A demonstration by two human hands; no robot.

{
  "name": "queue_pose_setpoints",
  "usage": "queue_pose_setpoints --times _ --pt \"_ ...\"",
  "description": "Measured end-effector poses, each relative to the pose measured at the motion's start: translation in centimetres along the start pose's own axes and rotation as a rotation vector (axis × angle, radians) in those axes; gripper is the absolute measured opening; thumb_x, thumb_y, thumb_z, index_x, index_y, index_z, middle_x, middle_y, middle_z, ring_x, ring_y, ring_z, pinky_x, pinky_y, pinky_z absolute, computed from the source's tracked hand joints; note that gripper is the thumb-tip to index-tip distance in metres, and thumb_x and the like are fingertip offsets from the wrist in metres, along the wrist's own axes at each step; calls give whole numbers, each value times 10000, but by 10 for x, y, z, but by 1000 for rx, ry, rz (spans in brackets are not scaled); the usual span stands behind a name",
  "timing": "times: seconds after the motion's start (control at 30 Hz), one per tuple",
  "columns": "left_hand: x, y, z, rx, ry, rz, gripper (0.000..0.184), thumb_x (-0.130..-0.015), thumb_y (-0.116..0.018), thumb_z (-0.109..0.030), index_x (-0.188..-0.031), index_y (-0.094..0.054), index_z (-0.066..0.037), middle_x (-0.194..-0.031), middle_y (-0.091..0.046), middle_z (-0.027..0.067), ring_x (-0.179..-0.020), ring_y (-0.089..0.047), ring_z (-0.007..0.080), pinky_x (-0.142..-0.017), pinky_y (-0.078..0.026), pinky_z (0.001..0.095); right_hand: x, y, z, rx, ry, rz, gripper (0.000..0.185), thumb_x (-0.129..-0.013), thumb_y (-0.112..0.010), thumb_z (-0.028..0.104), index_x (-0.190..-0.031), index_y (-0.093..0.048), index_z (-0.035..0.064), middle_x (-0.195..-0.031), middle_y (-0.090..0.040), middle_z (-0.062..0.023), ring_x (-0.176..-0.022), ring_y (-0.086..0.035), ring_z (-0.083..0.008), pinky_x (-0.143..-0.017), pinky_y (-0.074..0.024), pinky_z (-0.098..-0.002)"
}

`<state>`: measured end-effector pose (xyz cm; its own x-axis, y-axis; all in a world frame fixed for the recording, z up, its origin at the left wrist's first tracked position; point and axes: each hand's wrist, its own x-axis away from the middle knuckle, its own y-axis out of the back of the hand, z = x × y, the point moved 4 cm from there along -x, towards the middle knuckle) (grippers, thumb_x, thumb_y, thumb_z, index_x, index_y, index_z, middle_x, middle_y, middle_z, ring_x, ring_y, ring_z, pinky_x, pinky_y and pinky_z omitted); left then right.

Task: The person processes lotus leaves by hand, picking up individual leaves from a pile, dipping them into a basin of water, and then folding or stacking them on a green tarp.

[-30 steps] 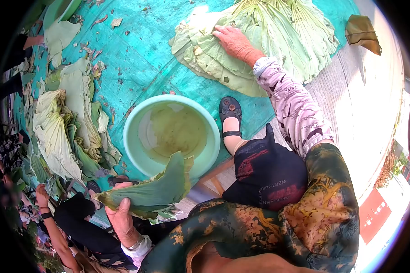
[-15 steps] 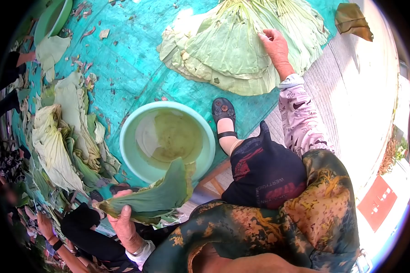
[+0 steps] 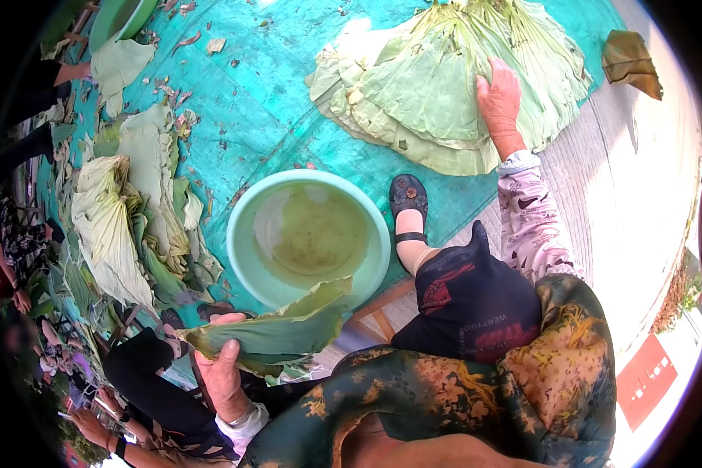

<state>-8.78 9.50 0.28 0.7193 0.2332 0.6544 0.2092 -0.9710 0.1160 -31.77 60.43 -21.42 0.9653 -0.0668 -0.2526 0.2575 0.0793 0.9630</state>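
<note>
My left hand (image 3: 225, 382) grips a folded green lotus leaf (image 3: 281, 334) at one end, thumb on top. The leaf reaches right over the near rim of a pale green basin (image 3: 246, 269) with murky yellowish water in it. My right hand (image 3: 499, 101) lies on a fanned pile of pale green lotus leaves (image 3: 413, 101), its fingers stretched out along the top leaf. I see nothing held in it.
A teal tarp (image 3: 265, 86) strewn with leaf scraps covers the ground. More crumpled leaves (image 3: 113, 226) lie left of the basin. Co-workers sit at the left edge, one with a hand (image 3: 74, 72) near a green tub (image 3: 132, 19). A brown folded piece (image 3: 632, 62) lies far right.
My right hand has gone from a pinch on the top leaf to lying on it with fingers extended. The left hand's leaf has tilted flatter. The whole view has shifted.
</note>
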Motion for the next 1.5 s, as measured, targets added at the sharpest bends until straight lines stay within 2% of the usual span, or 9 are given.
queue_pose_setpoints --times 0.07,0.2,0.53,0.63,0.73,0.8,1.07,1.33,1.5 --pt "0 -3 -2 21 15 12 391 -756 -680 -203 -1041 -587 48 -987 -598 90 -912 -550 176 -862 -394 301 1 -7 27 59 214 -38 579 -809 -582 346 -1290 -397 81 -1284 -444 -127 -1204 -393 -286 -990 -290 -427" --pt "-1 -2 0 21 23 30 377 -767 -665 -184 -1048 -580 52 -1015 -599 108 -923 -553 181 -872 -396 309 13 -46 43 86 208 78 682 -847 -471 490 -1351 -319 56 -1380 -345 -135 -1290 -289 -280 -1057 -174 -450" --pt "-4 1 7 103 62 155 278 -825 -594 -93 -1047 -576 74 -999 -614 104 -905 -588 182 -846 -450 312 24 -72 38 201 192 136 664 -878 -423 483 -1391 -257 96 -1443 -246 -113 -1337 -208 -259 -1076 -144 -454" --pt "-2 14 21 105 78 189 242 -844 -571 -90 -1040 -595 50 -995 -623 84 -891 -589 149 -826 -463 301 20 -64 54 514 145 328 617 -911 -384 439 -1409 -222 113 -1468 -203 -91 -1347 -197 -243 -1072 -166 -450" --pt "-1 22 29 1 -23 330 403 -887 -565 -138 -1258 -469 -14 -1054 -586 -5 -946 -502 69 -845 -429 254 21 -99 23 353 164 196 590 -929 -354 414 -1425 -185 142 -1486 -162 -58 -1362 -160 -226 -1067 -171 -458" --pt "5 21 26 68 -98 330 412 -874 -558 -129 -1261 -464 -22 -1021 -585 2 -905 -509 72 -825 -441 259 16 -63 51 559 116 447 572 -936 -344 399 -1424 -189 143 -1485 -160 -66 -1359 -170 -229 -1066 -185 -446" --pt "29 20 21 120 -252 298 323 -822 -557 -77 -1138 -542 -10 -905 -602 -7 -802 -533 67 -744 -466 255 -28 -63 27 244 194 659 577 -892 -454 406 -1336 -348 52 -1384 -352 -145 -1270 -334 -310 -1004 -320 -428" --pt "32 22 21 80 -381 153 281 -794 -564 -64 -1070 -585 -15 -849 -618 14 -752 -556 89 -713 -470 278 -65 22 101 -492 414 519 413 -867 -553 178 -1215 -465 -27 -1178 -538 -204 -1105 -516 -303 -933 -399 -362" --pt "48 25 7 101 -434 84 281 -785 -574 -61 -1062 -593 -14 -849 -627 34 -747 -563 104 -711 -468 288 4 238 255 -870 700 540 260 -851 -560 125 -1052 -541 -38 -919 -628 -171 -857 -613 -255 -759 -476 -336"
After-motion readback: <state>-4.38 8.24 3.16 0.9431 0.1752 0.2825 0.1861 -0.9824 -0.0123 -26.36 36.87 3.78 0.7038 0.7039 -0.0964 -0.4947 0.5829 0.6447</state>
